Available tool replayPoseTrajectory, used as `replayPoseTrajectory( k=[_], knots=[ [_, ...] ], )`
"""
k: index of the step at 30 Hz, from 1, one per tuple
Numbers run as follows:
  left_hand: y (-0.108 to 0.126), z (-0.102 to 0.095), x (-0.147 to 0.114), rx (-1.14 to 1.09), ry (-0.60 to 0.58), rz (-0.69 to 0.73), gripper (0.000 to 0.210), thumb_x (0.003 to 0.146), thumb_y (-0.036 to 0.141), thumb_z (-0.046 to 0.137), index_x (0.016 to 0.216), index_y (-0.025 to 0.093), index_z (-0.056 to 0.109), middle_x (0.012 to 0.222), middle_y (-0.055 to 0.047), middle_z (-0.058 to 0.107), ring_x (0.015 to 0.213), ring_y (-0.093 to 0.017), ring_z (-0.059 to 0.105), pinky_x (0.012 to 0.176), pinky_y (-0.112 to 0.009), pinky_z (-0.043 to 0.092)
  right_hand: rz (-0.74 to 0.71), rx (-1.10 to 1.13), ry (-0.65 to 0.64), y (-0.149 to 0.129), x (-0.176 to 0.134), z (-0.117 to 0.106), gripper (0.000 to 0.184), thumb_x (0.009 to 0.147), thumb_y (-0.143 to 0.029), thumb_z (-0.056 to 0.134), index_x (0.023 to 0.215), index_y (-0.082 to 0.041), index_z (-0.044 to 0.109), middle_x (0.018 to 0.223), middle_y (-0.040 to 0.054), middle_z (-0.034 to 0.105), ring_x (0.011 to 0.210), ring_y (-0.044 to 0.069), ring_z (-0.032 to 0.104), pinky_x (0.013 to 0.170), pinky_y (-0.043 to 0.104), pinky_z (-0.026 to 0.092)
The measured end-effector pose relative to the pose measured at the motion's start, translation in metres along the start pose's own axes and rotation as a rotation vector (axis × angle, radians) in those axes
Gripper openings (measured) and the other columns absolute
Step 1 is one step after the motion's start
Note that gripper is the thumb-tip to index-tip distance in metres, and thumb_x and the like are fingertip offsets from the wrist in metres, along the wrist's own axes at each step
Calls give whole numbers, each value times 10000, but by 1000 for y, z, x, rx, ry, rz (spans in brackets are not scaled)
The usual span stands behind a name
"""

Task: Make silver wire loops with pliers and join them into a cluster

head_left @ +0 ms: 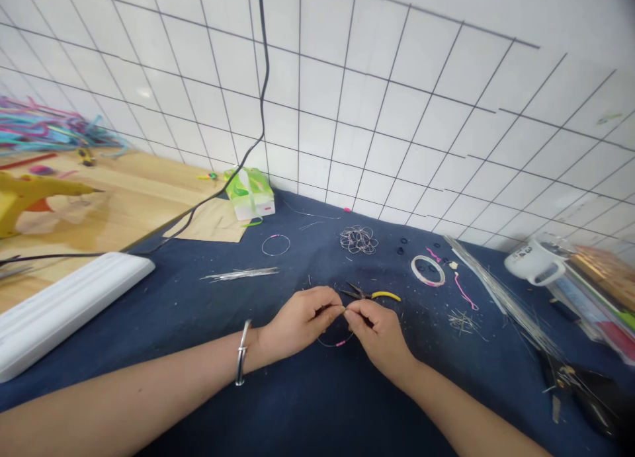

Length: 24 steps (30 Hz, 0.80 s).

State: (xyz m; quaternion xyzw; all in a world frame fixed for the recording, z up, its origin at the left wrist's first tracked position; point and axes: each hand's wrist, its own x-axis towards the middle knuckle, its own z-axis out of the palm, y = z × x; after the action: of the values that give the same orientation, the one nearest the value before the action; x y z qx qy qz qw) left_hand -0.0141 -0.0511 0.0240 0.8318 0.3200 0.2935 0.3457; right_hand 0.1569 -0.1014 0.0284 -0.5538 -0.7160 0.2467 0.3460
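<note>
My left hand (302, 321) and my right hand (381, 338) meet fingertip to fingertip over the dark blue cloth. Each pinches an end of a thin wire ring (340, 343) that hangs below the fingers and carries a short pink section at its bottom. The joint between the ends is hidden by the fingertips. Just behind the right hand lie pliers (385, 295) with a yellow handle, partly covered by the hand. A similar finished-looking wire ring (276, 245) rests on the cloth further back, beside a bundle of straight wires (243, 274).
Behind sit a heap of wire loops (358, 240) and a green tissue pack (251, 194). To the right are a white ring-shaped roll (427, 271), long wires (506, 298), a mug (536, 262) and black-handled tools (585, 391). A power strip (74, 311) and yellow glue gun (34, 202) lie left.
</note>
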Motion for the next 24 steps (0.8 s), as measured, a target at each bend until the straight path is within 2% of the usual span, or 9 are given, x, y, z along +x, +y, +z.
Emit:
replayPoseTrajectory(
  k=[5, 11, 13, 19, 24],
  knots=[
    [2, 1, -2, 65, 57, 64, 114, 795, 113, 464, 717, 157, 533, 676, 21, 527, 627, -87, 484, 582, -201, 363, -18, -18, -11, -3, -1, 0, 189, 838, -229, 455, 705, -174, 578, 670, -4, 558, 663, 115, 515, 638, 213, 376],
    [2, 2, -2, 72, 67, 108, 121, 794, 119, 452, 701, 160, 516, 669, 21, 511, 609, -87, 469, 564, -201, 349, -27, -16, -11, -3, -2, 1, 180, 835, -214, 459, 701, -173, 572, 668, -9, 550, 666, 112, 510, 639, 210, 370],
    [2, 2, -1, 34, 53, 72, 135, 812, 148, 443, 704, 160, 523, 676, 18, 516, 614, -88, 482, 573, -203, 363, -23, -13, -7, -2, -1, 1, 184, 839, -222, 455, 704, -175, 570, 663, -13, 547, 660, 110, 509, 638, 209, 369],
    [-1, 2, 1, -218, -74, -163, 190, 864, 302, 416, 814, 166, 540, 594, 39, 504, 508, -77, 492, 505, -189, 391, 30, -18, 77, 2, 2, -1, 203, 849, -242, 442, 701, -179, 566, 637, -21, 537, 624, 105, 500, 616, 208, 364],
    [2, 1, 0, -280, -91, -210, 198, 868, 337, 409, 867, 173, 520, 650, 29, 552, 476, -70, 507, 472, -184, 407, 76, 2, 110, 4, 2, -3, 199, 856, -266, 435, 729, -187, 566, 596, -34, 512, 569, 100, 481, 573, 208, 359]
  ],
)
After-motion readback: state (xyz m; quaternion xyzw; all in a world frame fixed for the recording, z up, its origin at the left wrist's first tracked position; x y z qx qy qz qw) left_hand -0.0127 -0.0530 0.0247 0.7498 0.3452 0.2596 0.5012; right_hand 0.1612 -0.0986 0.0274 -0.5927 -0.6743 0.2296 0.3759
